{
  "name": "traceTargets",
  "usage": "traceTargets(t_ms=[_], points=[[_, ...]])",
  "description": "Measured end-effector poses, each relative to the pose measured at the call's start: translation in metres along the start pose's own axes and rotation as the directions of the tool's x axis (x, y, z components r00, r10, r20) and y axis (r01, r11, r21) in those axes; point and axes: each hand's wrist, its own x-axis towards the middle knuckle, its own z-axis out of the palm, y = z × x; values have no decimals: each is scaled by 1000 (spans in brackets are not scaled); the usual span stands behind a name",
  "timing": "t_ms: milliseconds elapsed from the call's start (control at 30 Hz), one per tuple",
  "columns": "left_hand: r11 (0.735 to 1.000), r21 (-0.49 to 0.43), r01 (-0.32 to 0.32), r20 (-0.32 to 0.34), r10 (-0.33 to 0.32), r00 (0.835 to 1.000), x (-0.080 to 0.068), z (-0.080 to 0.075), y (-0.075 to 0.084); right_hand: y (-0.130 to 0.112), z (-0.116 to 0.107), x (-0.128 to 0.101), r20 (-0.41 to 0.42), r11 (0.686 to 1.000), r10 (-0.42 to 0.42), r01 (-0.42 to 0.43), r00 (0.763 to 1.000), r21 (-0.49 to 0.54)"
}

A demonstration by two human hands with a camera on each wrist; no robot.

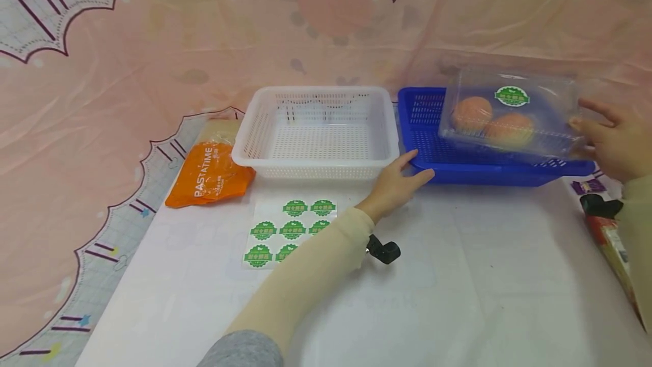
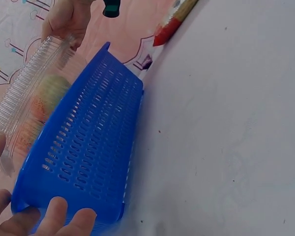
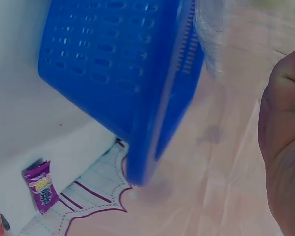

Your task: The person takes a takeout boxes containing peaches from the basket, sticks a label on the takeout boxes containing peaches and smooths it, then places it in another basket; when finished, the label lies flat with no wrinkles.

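My right hand point(image 1: 613, 135) holds a clear plastic clamshell box point(image 1: 552, 103) by its right end, over the blue basket point(image 1: 489, 177). Two round orange-red fruits point(image 1: 511, 129) show through the box, and a green-and-white round sticker point(image 1: 511, 95) is on its lid. In the left wrist view the box point(image 2: 19, 93) tilts above the basket's rim. At the basket's front left corner is my left hand point(image 1: 394, 186), its fingers spread and touching the rim, with the thumb apart from them.
A white perforated basket point(image 1: 326, 171) stands left of the blue one. Further left lies an orange pasta packet point(image 1: 216, 171). In front is a sheet of green stickers point(image 1: 292, 230). A purple wrapped candy point(image 3: 42, 186) and a red-and-gold packet point(image 1: 613, 248) lie at the right.
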Motion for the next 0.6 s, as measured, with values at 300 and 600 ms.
traceTargets(t_ms=[300,600], points=[[996,-91,15,19,-13,1000,6,4,-6,13,-4,9,14,998,57,-57,998,40],[999,-44,2,-27,-3,1000,9,8,-4,21,-4,12,11,997,71,-71,997,-18]])
